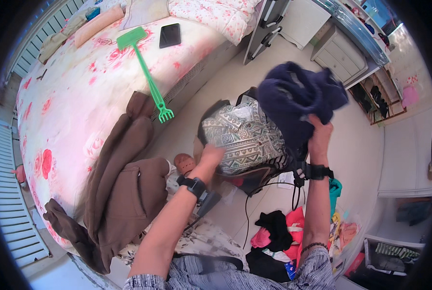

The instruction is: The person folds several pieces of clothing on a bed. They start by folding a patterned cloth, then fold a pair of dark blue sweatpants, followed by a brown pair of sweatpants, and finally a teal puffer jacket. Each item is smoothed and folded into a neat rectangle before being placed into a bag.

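Observation:
My right hand (320,132) holds up a bunched dark navy garment (303,98) above the right side of an open bag. Inside the bag (265,174) lies a patterned cloth with geometric motifs (241,134), heaped up to the opening. My left hand (213,155) is at the bag's left edge, its fingers curled by the cloth; whether it grips the rim or the cloth cannot be told. Straps with devices and a cable are on both wrists. A brown jacket (129,192) lies along the bed's edge to the left.
A green plastic fly swatter (147,72) and a black phone (170,35) lie on the floral bed sheet (71,119). Mixed clothes (274,232) are piled on the floor by my right forearm. A brown shoe (184,164) is beside the bag. White drawers (341,54) stand at the back right.

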Motion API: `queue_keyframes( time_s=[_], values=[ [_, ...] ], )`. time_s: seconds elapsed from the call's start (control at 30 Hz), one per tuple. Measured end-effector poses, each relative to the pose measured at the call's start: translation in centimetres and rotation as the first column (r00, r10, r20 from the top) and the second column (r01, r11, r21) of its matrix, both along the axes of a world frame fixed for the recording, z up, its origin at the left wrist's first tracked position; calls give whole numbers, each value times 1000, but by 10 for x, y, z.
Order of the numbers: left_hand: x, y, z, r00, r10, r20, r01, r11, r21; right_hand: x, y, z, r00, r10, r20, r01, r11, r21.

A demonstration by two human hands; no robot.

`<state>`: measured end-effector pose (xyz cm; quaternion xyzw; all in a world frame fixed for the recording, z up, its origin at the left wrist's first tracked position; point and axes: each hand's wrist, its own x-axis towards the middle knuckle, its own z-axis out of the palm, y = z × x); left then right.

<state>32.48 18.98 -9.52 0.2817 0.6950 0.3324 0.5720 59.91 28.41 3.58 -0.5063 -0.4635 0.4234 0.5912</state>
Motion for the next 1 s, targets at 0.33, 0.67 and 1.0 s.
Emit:
queue_keyframes(
  time_s=[0.33,0.67,1.0],
  values=[
    [42,-1,-14,978,149,-147,-163,982,-94,65,-12,-15,904,-154,-400,178,984,24],
    [32,-12,19,959,261,-106,-246,960,134,58,-11,-20,908,-117,-403,134,991,14],
    [114,23,30,303,-389,-870,837,545,48,51,-10,-31,893,-137,-428,153,988,4]
  ],
)
